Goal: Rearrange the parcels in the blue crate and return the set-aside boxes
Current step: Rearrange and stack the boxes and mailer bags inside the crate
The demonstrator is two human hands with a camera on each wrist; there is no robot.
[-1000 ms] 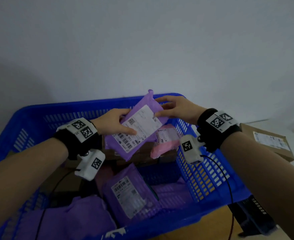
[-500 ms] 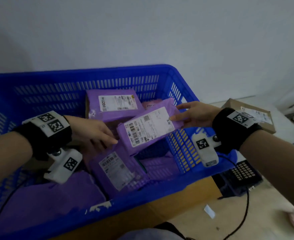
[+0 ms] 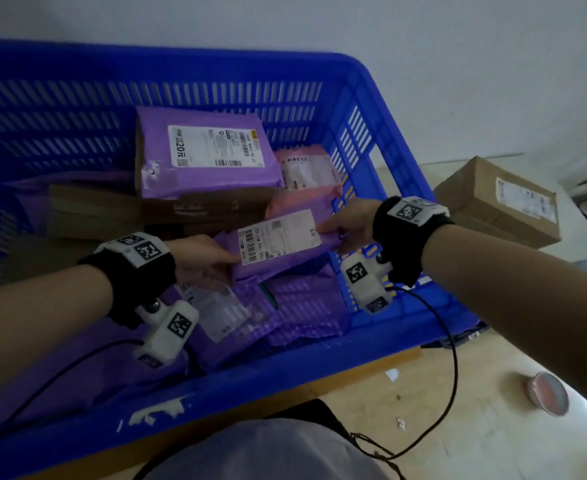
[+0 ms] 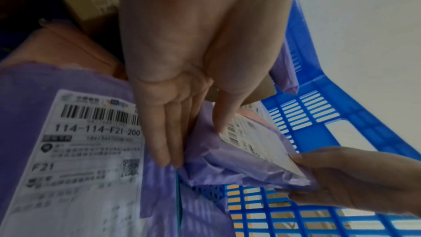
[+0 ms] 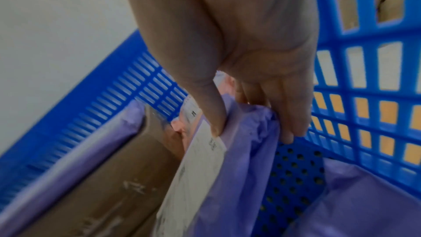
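Note:
A small purple parcel (image 3: 278,244) with a white barcode label hangs low inside the blue crate (image 3: 285,375), near its right wall. My left hand (image 3: 205,258) pinches the parcel's left end: in the left wrist view the thumb (image 4: 225,120) presses on the label of the parcel (image 4: 246,159) and the fingers lie beneath. My right hand (image 3: 347,223) pinches the right end, thumb (image 5: 214,118) on top of the parcel (image 5: 239,168) and fingers under it. Below it shows the crate's bare perforated floor (image 5: 293,177).
In the crate lie a purple-wrapped box (image 3: 209,154) on brown cartons (image 3: 94,209), a pink parcel (image 3: 306,174), and flat purple mailers (image 3: 223,310) in front. A brown cardboard box (image 3: 499,202) sits outside to the right. A pink round lid (image 3: 548,393) lies on the floor.
The purple parcel has come down from above the crate into its right front part. My left hand let go and has taken its left end again; the view has tilted down.

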